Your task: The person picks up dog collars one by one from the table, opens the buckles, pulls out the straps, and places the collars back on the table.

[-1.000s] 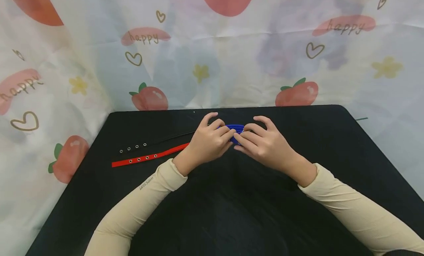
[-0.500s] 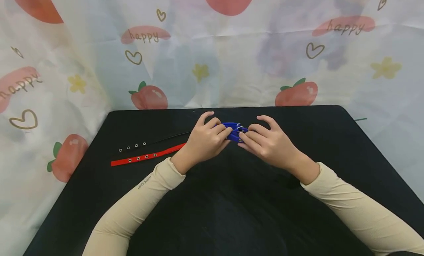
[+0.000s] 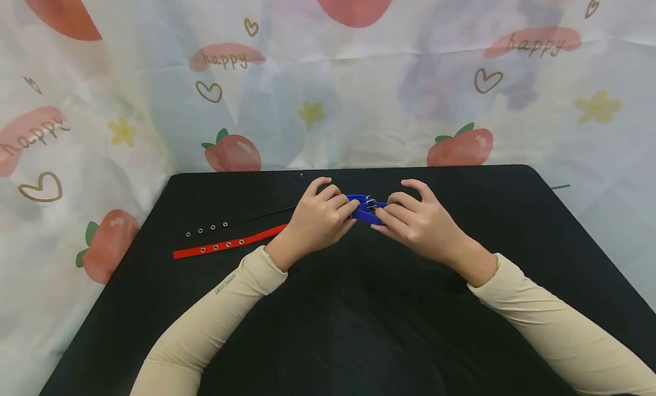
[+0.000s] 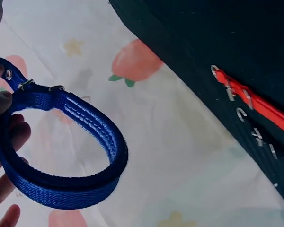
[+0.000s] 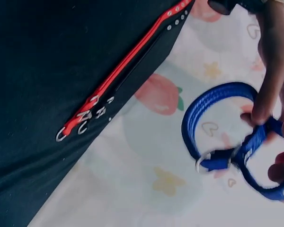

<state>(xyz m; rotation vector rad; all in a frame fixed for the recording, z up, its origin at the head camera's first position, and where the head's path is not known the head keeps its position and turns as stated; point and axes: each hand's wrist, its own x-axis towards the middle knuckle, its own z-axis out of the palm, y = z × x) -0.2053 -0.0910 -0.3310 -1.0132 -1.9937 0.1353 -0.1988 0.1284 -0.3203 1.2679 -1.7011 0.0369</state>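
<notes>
Your left hand (image 3: 320, 219) and right hand (image 3: 412, 225) both pinch the blue collar (image 3: 365, 209), looped and held just above the far middle of the black bench (image 3: 461, 327); a red strap (image 3: 225, 244) and black strap (image 3: 241, 220) lie left

Not much moved here tbh. The right hand (image 3: 410, 222) slid a bit toward 3 o'clock, off the left hand (image 3: 318, 219), so more of the blue collar (image 3: 365, 209) shows between them now, with its metal ring (image 3: 370, 204) peeking out. A second ago the fingers nearly covered it.
</notes>
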